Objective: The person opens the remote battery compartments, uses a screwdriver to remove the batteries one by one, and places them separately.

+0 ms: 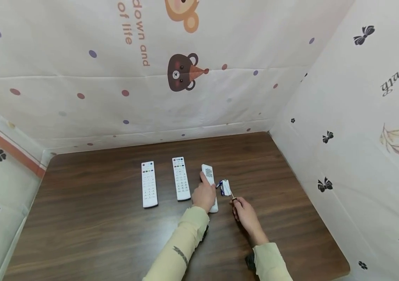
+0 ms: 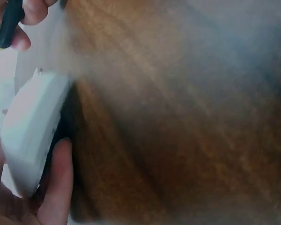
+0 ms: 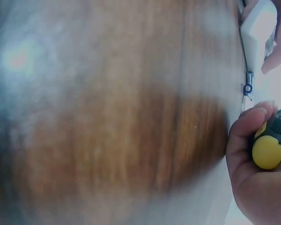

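My left hand (image 1: 204, 196) grips a white remote control (image 1: 213, 207) at its sides, with the index finger stretched along it toward a printed code label. In the left wrist view the thumb lies along the edge of that remote control (image 2: 35, 126). My right hand (image 1: 246, 215) holds a screwdriver (image 3: 268, 151) by its black and yellow handle. Its thin shaft points away from me, the tip close to a small white plate (image 1: 226, 187) on the table. Small blue batteries (image 1: 221, 189) lie between this plate and the held remote control.
Two more white remote controls, one at the left (image 1: 149, 184) and one nearer the middle (image 1: 181, 179), lie buttons up on the brown wooden table (image 1: 90, 218). Printed cloth walls (image 1: 220, 105) stand along the table's back and sides.
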{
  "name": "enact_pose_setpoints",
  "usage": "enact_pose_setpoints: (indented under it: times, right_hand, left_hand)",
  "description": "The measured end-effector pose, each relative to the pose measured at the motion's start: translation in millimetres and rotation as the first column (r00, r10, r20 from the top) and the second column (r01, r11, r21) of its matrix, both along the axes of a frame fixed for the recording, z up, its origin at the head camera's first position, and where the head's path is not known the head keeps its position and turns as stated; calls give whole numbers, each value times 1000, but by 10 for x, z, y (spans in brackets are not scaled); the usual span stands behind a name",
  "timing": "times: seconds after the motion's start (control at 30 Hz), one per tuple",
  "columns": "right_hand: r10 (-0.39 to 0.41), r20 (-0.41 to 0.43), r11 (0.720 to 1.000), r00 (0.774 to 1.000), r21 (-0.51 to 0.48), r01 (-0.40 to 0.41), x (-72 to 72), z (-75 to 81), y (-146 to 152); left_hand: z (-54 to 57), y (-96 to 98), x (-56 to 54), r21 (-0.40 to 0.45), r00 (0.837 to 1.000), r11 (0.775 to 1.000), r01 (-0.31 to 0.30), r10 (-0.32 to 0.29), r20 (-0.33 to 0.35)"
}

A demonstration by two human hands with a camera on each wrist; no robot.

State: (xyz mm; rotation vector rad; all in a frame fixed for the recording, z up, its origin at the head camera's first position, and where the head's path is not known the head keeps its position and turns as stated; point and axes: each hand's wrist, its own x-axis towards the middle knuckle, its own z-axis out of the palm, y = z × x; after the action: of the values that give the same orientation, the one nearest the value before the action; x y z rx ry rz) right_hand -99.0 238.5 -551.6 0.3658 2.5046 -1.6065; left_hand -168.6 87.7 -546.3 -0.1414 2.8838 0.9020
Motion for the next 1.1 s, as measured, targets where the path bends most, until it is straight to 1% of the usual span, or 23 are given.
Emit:
enact_pose_setpoints:
  times: [0.1,0.2,0.3,0.37,0.47,0.53,0.63,0.7,0.83,0.87,1.0,1.1]
  right_hand:
    - [-42,-29,998,999,45,43,-22,10,7]
    - [-77,-51,992,996,92,82,-53,18,51]
    - [-74,-73,983,995,162,85,-106,44,103]
    - [-59,-89,972,994,220,77,-149,67,135]
    - [-25,-118,945,993,322,62,-216,99,179]
    - [-2,-138,916,990,398,58,-266,110,203]
    - [27,-138,876,990,481,43,-336,129,217]
    - [46,-116,856,992,517,21,-379,142,211]
    - [74,-69,831,995,555,-23,-445,146,188]
    - [82,-61,822,995,569,-33,-459,138,180]
    - [106,-39,794,994,605,-61,-506,98,157]
    - [116,-29,776,993,626,-73,-524,77,152]
  left_hand:
    - [23,-24,-42,13,998,1000,2,-3,57]
    - [36,-31,-77,38,997,999,-27,24,76]
    - [54,-42,-101,45,996,999,-27,23,84]
    - [70,-51,-103,16,995,1000,-10,8,98]
    - [105,-60,-83,-59,994,998,31,-25,110]
    - [133,-59,-66,-109,992,992,58,-46,114]
    - [169,-53,-46,-146,992,986,83,-67,110]
    - [175,-52,-45,-155,990,983,93,-74,124]
    - [148,-52,-51,-151,985,984,98,-75,156]
    - [139,-55,-52,-148,984,984,99,-74,161]
    - [117,-68,-46,-147,983,983,108,-83,164]
    - [111,-71,-18,-144,982,981,128,-105,158]
